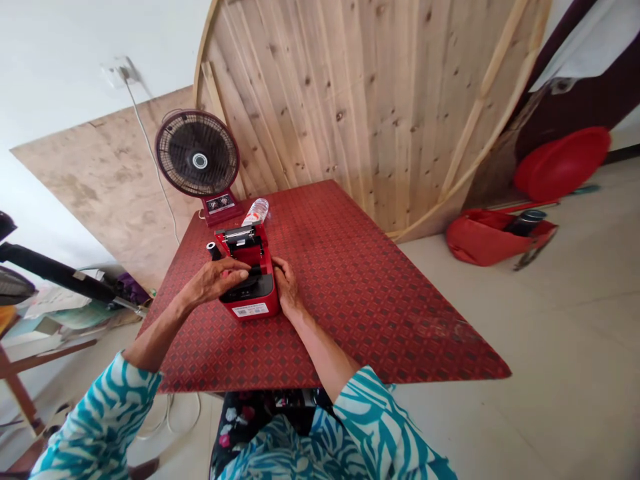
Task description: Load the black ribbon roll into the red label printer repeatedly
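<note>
While the right hand [287, 285] lies against the right wall of the red machine [253, 308], its fingers bent near the back corner, the left hand [220, 279] reaches over the open top from nine o'clock. The right hand is not closed around the machine; it touches it at three o'clock. The left fingertips and thumb are low over the black inner part, drawn near each other, but whether they pinch anything I cannot tell.

The machine sits on the patterned red table [360, 293], between the two hands, its labelled front at six o'clock. Its raised lid [241, 235], fitted with a roller, stands at twelve, beyond the left fingers. A small black cylinder [214, 251] with a white end is at about eleven, just beyond the left hand. From the machine, a clear bottle [257, 211] is at twelve, behind the lid, and the dark red fan [199, 160] at eleven, farther back. On the floor at two to three o'clock, well apart, lies a red bag [475, 240].
</note>
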`<state>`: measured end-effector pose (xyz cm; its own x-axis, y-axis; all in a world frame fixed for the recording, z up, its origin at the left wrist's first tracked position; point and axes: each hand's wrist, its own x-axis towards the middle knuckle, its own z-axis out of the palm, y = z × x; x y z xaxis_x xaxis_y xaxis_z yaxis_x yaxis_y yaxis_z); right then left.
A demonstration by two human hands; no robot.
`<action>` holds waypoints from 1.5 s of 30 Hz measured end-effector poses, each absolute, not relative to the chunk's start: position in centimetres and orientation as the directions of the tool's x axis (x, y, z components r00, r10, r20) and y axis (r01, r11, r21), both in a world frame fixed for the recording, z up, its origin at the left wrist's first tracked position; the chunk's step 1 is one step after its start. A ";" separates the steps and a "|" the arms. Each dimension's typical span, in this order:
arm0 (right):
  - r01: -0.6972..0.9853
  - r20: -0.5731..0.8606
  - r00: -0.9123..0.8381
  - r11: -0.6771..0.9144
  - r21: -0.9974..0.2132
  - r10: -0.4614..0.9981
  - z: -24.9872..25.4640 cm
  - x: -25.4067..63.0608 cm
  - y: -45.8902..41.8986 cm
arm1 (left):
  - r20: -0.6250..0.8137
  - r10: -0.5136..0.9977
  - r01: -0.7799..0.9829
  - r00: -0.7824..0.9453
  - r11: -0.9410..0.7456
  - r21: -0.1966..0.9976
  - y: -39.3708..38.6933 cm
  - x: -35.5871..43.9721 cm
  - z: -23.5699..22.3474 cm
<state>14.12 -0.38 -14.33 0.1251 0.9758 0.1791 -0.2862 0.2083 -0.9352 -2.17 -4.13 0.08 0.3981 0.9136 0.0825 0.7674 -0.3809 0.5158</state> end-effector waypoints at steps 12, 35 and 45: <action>-0.312 0.164 0.119 0.193 -0.930 0.979 -14.5 14.2 -0.3 | 0.467 0.741 0.754 0.483 -0.623 0.209 -7.0 -1.4 -1.9; -0.330 0.059 0.171 0.113 -0.937 0.983 -14.1 14.8 1.7 | 0.709 0.540 0.789 0.454 -0.614 -0.037 -12.1 -0.6 -7.0; -0.249 0.209 0.010 0.205 -0.946 0.978 -7.1 14.3 6.1 | 0.752 0.544 0.805 0.372 -0.592 0.030 -12.4 -0.2 -8.4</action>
